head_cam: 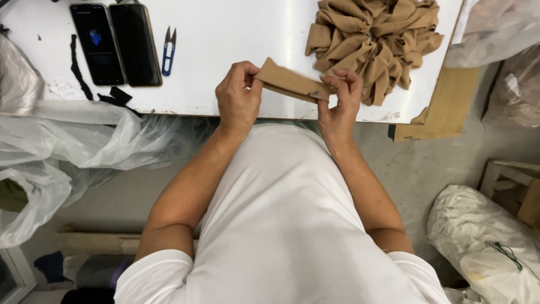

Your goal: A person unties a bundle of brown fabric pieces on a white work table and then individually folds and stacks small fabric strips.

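A flat tan fabric strip is held above the near edge of the white table; its left end is pinched between thumb and fingers of the left hand, and its right end is clamped in the fingertips of the right hand; both grips are closed on the cloth. Just beyond the right hand a heap of gathered tan fabric pieces is piled on the table. To the far left two dark phones are laid side by side, with blue-handled thread snips just beside them; black fabric scraps are seen near the table edge. Clear plastic bags are hung below the table on the left; a white sack is set on the floor at the right.
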